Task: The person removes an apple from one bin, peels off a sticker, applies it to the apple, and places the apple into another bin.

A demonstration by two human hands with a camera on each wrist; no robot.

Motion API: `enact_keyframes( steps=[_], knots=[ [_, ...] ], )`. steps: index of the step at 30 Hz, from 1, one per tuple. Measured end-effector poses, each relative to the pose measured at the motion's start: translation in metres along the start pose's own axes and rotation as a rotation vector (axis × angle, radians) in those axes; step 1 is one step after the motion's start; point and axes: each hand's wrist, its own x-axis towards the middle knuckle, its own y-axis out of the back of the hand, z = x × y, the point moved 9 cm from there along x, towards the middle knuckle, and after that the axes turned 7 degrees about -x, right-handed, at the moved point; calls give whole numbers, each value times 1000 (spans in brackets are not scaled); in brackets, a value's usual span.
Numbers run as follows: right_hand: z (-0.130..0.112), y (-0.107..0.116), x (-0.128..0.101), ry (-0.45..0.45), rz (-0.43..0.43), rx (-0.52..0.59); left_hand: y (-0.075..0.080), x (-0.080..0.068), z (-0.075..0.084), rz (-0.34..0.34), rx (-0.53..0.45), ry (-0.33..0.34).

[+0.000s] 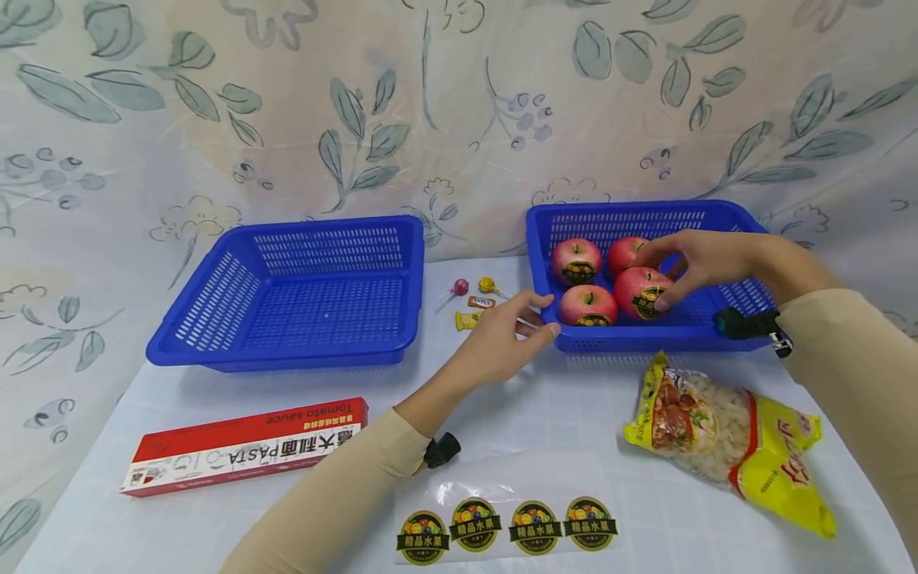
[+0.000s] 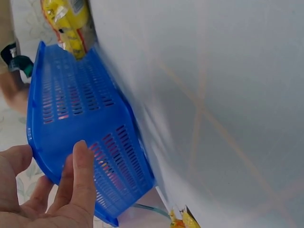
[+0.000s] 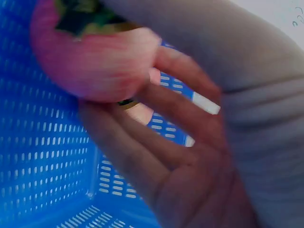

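Note:
My right hand [image 1: 699, 259] reaches into the right blue basket [image 1: 667, 339], its thumb and fingers around a red apple [image 1: 631, 288] that bears a black and gold sticker. In the right wrist view, fingers [image 3: 126, 147] curl under that apple [image 3: 95, 61]. Three other apples are in this basket: one at the back left [image 1: 576, 257], one at the front left [image 1: 584, 303], and one behind the held apple, partly hidden. My left hand [image 1: 502, 339] holds the basket's near left corner, with fingertips on the rim and outer wall, also seen in the left wrist view [image 2: 52, 194].
Another blue basket [image 1: 287, 351] stands at left. A red and white pasta box [image 1: 247, 446] lies before it. Lollipops [image 1: 460, 287] and small wrapped candies [image 1: 469, 320] lie between the baskets. A yellow food bag [image 1: 724, 434] and a clear sticker sheet [image 1: 505, 478] are in front.

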Motion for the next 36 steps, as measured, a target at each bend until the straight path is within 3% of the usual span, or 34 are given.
enact_keyframes(
  steps=[7, 17, 24, 29, 36],
  knots=[
    [5, -15, 7, -62, -94, -3, -6, 0, 0, -14, 1, 0],
    [2, -15, 6, -99, -140, -65, -4, 1, 2, -33, 38, 13],
    [-8, 0, -5, -123, -48, -157, 9, -4, 3, -49, 113, 13],
    [-21, 12, -18, -118, 84, -199, 30, -13, 7, -51, 165, -7],
    [-55, 20, -35, -82, 223, -276, 63, -32, 20, -63, 401, -44]
  ],
)
